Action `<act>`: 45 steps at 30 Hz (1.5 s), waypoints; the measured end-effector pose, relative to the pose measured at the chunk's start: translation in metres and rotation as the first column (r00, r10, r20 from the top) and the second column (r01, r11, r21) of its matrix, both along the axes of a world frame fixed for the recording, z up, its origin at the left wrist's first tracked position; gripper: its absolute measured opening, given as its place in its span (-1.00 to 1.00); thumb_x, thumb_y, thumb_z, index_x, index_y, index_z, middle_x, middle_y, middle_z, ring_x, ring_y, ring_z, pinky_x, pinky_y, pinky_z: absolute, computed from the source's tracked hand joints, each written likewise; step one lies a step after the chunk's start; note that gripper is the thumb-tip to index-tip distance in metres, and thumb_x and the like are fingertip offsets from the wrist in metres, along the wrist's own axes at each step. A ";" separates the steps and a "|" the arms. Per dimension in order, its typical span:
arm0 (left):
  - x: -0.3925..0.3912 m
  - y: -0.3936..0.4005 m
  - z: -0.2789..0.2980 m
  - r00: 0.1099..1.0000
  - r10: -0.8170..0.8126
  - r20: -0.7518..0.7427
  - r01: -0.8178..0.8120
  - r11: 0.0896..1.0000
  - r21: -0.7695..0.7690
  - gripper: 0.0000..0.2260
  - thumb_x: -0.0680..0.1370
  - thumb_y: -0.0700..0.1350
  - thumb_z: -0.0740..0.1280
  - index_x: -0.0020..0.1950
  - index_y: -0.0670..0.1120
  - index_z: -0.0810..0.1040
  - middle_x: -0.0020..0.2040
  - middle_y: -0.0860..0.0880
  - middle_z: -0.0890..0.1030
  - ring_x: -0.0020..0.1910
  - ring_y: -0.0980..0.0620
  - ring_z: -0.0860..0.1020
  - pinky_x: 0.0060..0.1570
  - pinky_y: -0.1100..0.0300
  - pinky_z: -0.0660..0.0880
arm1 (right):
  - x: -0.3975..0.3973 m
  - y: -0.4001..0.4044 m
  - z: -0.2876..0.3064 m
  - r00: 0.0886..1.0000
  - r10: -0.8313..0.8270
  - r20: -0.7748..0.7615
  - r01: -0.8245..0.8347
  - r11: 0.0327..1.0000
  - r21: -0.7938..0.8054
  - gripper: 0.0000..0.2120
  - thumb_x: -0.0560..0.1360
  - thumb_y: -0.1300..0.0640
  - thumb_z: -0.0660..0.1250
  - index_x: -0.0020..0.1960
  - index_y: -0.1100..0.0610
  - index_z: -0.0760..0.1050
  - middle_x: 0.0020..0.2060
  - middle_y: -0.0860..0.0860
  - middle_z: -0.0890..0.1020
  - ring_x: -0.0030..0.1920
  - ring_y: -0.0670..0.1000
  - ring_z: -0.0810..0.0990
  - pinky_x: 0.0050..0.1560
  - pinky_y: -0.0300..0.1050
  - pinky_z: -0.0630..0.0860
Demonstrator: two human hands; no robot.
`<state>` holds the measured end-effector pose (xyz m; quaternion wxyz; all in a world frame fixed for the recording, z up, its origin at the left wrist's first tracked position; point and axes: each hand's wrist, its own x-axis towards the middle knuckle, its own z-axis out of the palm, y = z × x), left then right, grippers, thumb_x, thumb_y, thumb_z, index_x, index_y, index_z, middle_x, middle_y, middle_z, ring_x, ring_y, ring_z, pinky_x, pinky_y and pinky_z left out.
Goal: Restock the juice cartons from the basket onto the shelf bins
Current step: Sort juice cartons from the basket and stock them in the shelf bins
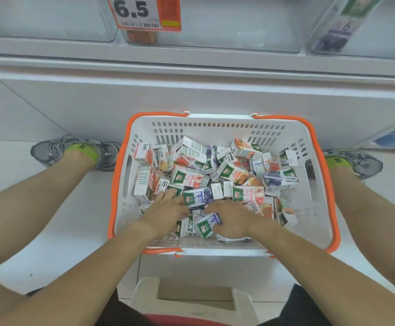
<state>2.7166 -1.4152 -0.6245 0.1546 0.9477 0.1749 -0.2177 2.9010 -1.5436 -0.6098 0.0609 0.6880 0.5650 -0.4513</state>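
Nearest, at six o'clock, sits one pale stool (191, 300). Two hands reach into one white basket (215, 121) with orange handles. Left hand (165, 214) lies flat, fingers spread on the cartons. Right hand (233, 218) grasps one blueberry carton (208, 224). Dozens of juice cartons (215, 177) fill the basket, too jumbled to count. At twelve o'clock, three clear shelf bins (215, 20), one price tag (144, 12).

Price tag (144, 12) on the shelf bin up top reads "6.5", w/ a barcode below. Cartons in the basket: blueberry carton (197, 196) shows "100%" & "6"; orange carton (233, 172) shows "08", printed upside down. Rest too blurry.
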 end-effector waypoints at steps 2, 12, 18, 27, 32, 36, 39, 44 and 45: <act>-0.001 0.005 -0.003 1.000 0.012 0.007 -0.012 0.999 -0.030 -0.56 0.48 -0.03 0.47 0.34 0.12 0.51 0.13 0.07 0.44 0.05 0.02 0.21 0.05 0.12 0.21 | 0.000 0.001 -0.001 1.000 -0.017 -0.003 0.017 1.000 -0.003 -0.43 0.53 0.02 0.30 0.52 -0.04 0.28 0.52 0.01 0.28 0.52 0.12 0.21 0.51 0.11 0.12; -0.010 0.032 0.014 0.758 0.652 0.037 -0.464 0.577 -0.672 -0.61 0.30 -0.01 0.63 -0.05 0.04 0.47 0.12 0.03 0.61 0.12 -0.02 0.57 0.10 -0.05 0.54 | 0.000 0.007 -0.003 0.998 0.020 0.052 -0.025 0.995 0.097 -0.58 0.45 -0.09 0.45 0.27 -0.04 0.48 0.14 0.03 0.39 0.15 0.11 0.37 0.19 0.04 0.38; 0.002 0.039 0.041 0.305 0.903 -0.303 -0.424 -0.157 -0.892 -0.44 0.32 0.00 0.55 0.23 -0.21 0.52 0.16 -0.25 0.64 0.05 -0.17 0.66 0.16 -0.15 0.55 | 0.023 0.013 0.016 0.970 -0.223 -0.095 0.236 0.958 0.165 -0.56 0.50 -0.17 0.39 0.26 0.05 0.46 0.15 -0.01 0.51 0.15 0.06 0.51 0.17 0.03 0.47; 0.017 0.020 0.046 0.253 0.790 -0.559 -0.287 -0.490 -0.823 -0.68 0.58 -0.03 0.34 0.27 -0.16 0.56 0.20 -0.21 0.64 0.03 -0.12 0.62 0.00 -0.01 0.61 | 0.041 0.024 0.063 0.464 -0.724 -0.511 0.819 0.570 -0.064 -0.48 0.41 -0.28 0.39 0.02 0.19 0.61 -0.18 0.02 0.56 -0.13 0.13 0.67 0.08 0.09 0.64; 0.026 0.008 0.051 0.342 0.799 -0.495 -0.352 -0.379 -0.856 -0.64 0.61 0.14 0.24 0.27 -0.01 0.61 0.25 -0.20 0.61 0.25 -0.25 0.54 0.38 -0.15 0.35 | 0.016 0.030 0.082 0.353 -0.714 -0.605 0.819 0.548 -0.169 -0.60 0.40 -0.22 0.39 0.02 0.08 0.66 -0.34 -0.03 0.43 -0.23 0.03 0.40 -0.16 -0.14 0.45; 0.028 0.003 0.058 0.429 0.776 -0.462 -0.300 -0.360 -0.884 -0.57 0.52 0.28 0.29 0.24 0.05 0.62 0.25 -0.16 0.62 0.23 -0.15 0.56 0.35 -0.16 0.38 | 0.004 0.032 0.083 0.366 -0.678 -0.637 0.820 0.559 -0.125 -0.67 0.52 -0.08 0.39 0.02 0.19 0.67 -0.37 -0.11 0.55 -0.32 -0.01 0.45 -0.25 -0.18 0.52; 0.026 0.000 0.053 0.469 0.777 -0.420 -0.331 -0.286 -0.899 -0.13 0.31 0.23 0.58 0.47 -0.12 0.35 0.37 -0.12 0.53 0.36 -0.10 0.48 0.36 -0.20 0.40 | 0.001 0.031 0.086 0.481 -0.609 -0.631 0.768 0.639 -0.031 -0.74 0.54 -0.04 0.39 0.00 0.15 0.69 -0.25 0.21 0.58 -0.30 0.08 0.57 -0.24 -0.21 0.60; 0.021 0.000 0.053 0.549 0.768 -0.329 -0.388 -0.115 -0.914 -0.28 0.21 0.10 0.65 0.29 -0.02 0.49 0.17 -0.04 0.67 0.21 -0.08 0.59 0.24 -0.09 0.48 | 0.017 0.030 0.100 0.714 -0.524 -0.465 0.586 0.810 -0.014 -0.75 0.50 -0.10 0.42 -0.08 0.09 0.68 -0.23 -0.02 0.72 -0.14 -0.01 0.71 -0.13 -0.28 0.61; 0.021 0.000 0.054 0.587 0.753 -0.297 -0.394 -0.054 -0.918 -0.30 0.23 0.07 0.64 0.30 -0.04 0.50 0.15 -0.06 0.68 0.19 -0.10 0.61 0.26 -0.12 0.48 | 0.023 0.029 0.103 0.726 -0.515 -0.455 0.541 0.837 -0.083 -0.74 0.47 -0.11 0.45 -0.05 0.08 0.68 -0.19 -0.04 0.73 -0.10 -0.03 0.72 -0.01 -0.19 0.64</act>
